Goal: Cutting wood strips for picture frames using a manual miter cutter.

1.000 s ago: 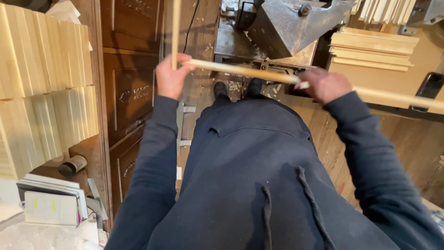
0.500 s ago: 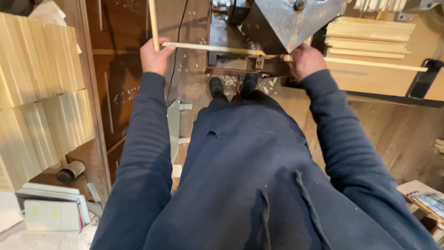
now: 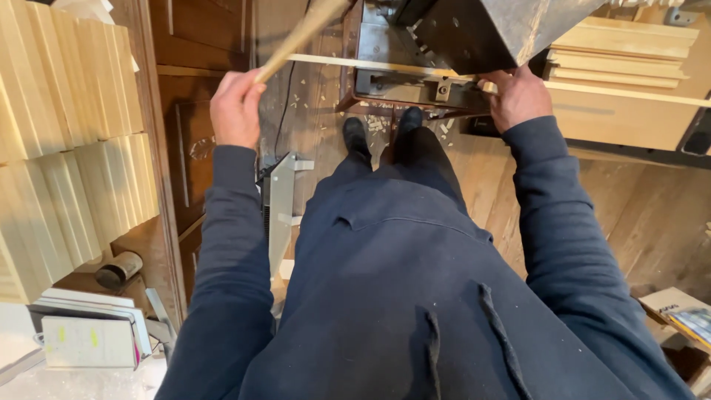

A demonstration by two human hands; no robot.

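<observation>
Pale round wooden dowel (image 3: 300, 35) is slanting up from the left hand (image 3: 235, 107), which is clenching its lower end. Right hand (image 3: 521, 95) is gripping a thin light wooden strip (image 3: 385, 67) lying across the dark metal machine (image 3: 415, 81).

A cardboard box (image 3: 670, 305) sits at the lower right edge on the wooden floor, brown, with an open top; a small dark printed mark shows on its inner flap. Just beside it lies a flat printed package or booklet (image 3: 692, 324) in blue, yellow and white, partly cut off by the frame. At the lower left, a white rectangular box (image 3: 87, 341) carries two small yellow-green marks and a pink edge on its right side. No screens are visible.
</observation>
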